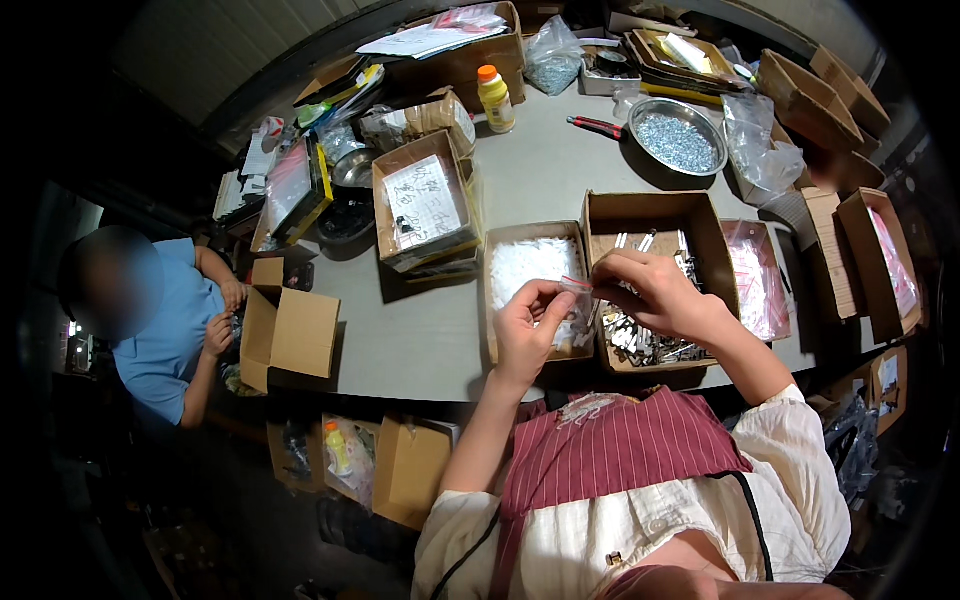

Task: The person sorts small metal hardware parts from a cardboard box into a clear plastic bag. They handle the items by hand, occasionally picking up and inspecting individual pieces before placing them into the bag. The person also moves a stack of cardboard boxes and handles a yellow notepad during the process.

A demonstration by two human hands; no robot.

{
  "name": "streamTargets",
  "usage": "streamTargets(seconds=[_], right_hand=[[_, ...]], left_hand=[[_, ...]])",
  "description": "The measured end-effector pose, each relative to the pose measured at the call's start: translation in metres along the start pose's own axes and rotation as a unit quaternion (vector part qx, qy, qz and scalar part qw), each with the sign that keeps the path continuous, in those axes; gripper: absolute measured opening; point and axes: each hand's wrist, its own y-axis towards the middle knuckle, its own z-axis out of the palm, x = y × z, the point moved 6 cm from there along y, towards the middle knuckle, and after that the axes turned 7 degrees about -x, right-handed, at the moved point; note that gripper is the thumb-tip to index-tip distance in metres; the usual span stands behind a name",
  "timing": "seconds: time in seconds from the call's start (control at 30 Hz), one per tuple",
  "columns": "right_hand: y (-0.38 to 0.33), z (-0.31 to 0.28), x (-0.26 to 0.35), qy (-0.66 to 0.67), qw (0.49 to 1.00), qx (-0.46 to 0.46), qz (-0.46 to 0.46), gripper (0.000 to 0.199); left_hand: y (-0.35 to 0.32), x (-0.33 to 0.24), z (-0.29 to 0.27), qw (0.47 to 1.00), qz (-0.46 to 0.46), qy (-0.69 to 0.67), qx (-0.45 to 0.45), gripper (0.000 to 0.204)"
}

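Both hands raised together over 2 open cardboard boxes at the near edge of the grey table [540,175]. Left hand [527,330] pinched shut, thumb and fingers closed on one end of a small clear plastic bag [578,287]. Right hand [650,292] curled, fingertips gripping the other end of the same bag, where a thin red strip shows. Bag held above the seam between the boxes, touching neither.

Left box [503,238]: holds a pile of clear bags, whitish. Right box [646,208]: holds flat metal parts [640,342], heaped toward the near end; exact kind cannot be made out.

Just right of that, a box of pink-tinted bags [752,280]. Further back, a round metal bowl [676,137] of small silvery pieces, red-handled pliers [597,126] just beside it. Yellow bottle with orange cap [495,99] upright near the far edge. Box with a written sheet [423,200] left of centre.

Another person in a blue shirt [160,340] sits at the left side of the table, hands close together beside an open cardboard box [290,330]
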Motion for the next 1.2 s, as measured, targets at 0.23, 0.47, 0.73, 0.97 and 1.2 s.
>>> streamTargets(seconds=[0.23, 0.47, 0.73, 0.97, 1.2], right_hand=[[0.007, -0.005, 0.013, 0.071, 0.993, -0.061, -0.066, 0.024], [0.004, -0.014, 0.012, 0.022, 0.992, -0.085, -0.094, 0.022], [0.011, -0.012, 0.01, 0.085, 0.991, -0.096, -0.047, 0.013], [0.01, -0.01, 0.006, 0.081, 0.989, -0.122, -0.02, 0.016], [0.008, 0.014, 0.005, 0.114, 0.992, -0.053, 0.007, 0.026]], left_hand=[[0.005, -0.03, -0.003, 0.997, 0.074, 0.034, -0.014, 0.01], [0.007, -0.037, -0.007, 0.975, 0.141, 0.168, -0.034, 0.029], [0.013, -0.034, -0.001, 0.987, 0.1, 0.112, -0.05, 0.021], [0.014, -0.039, 0.003, 0.994, 0.061, 0.085, -0.035, 0.01], [-0.003, -0.064, 0.018, 0.927, 0.263, 0.267, -0.037, 0.003]])
